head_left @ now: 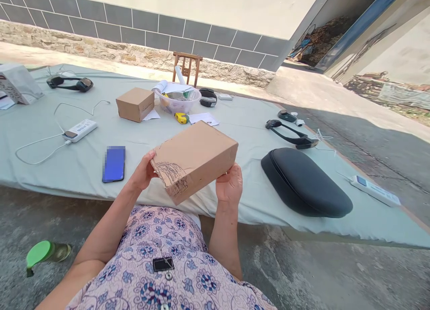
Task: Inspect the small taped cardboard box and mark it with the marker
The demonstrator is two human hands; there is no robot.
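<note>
Left hand [144, 171] and right hand [230, 184] pinch a scribbled cardboard box [198, 151] between them, tilted over the worktop [57, 173]'s near edge.
Thumb on top at the left end; the right end is gripped along its lower edge. Pale, creased cloth [248, 135] covers the worktop and hangs over its near side. Far on it stand a smaller box [134, 105] and a plastic basket [176, 105]; beyond, a wooden chair [188, 59] and a wall [144, 25] of grey tiles above rough stone. Sunlit concrete ground [302, 92] lies far right.
</note>
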